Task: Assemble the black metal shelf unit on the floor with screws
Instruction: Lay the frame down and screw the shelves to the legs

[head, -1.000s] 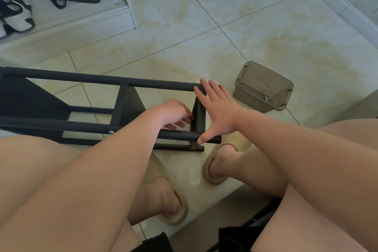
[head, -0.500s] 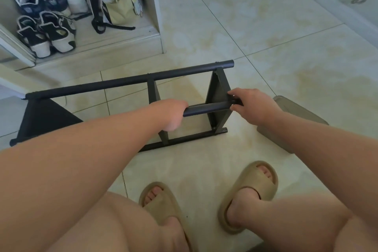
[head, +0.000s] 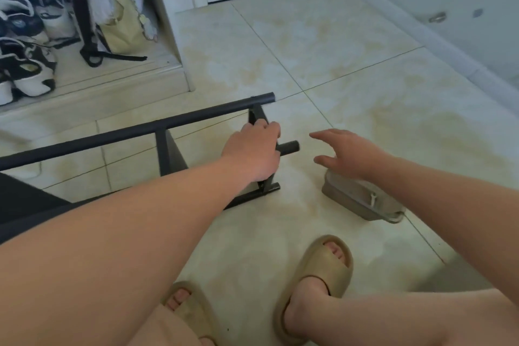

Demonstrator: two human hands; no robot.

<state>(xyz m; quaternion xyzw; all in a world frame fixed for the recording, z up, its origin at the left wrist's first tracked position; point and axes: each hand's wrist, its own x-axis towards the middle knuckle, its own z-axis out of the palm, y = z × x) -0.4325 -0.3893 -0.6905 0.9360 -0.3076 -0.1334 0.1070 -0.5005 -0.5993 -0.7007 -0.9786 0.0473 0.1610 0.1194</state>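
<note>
The black metal shelf unit (head: 140, 132) lies on its side on the tiled floor, running from the left edge to the middle of the view. My left hand (head: 254, 150) grips the near tube at the unit's right end, and the tube's tip sticks out past my fingers. To the right of that end, my right hand (head: 346, 153) hovers with its fingers spread, touching nothing. No screws can be made out.
A small grey plastic container (head: 362, 199) sits on the floor under my right wrist. My feet in tan slippers (head: 323, 270) are near the bottom. Shoes (head: 28, 64) and a bag (head: 118, 17) fill a low alcove at upper left. A white door and wall close the back.
My right hand has let go of the tube's end and moved off to the right, fingers spread. My left hand slid along the tube toward its right end. The view tilted up.
</note>
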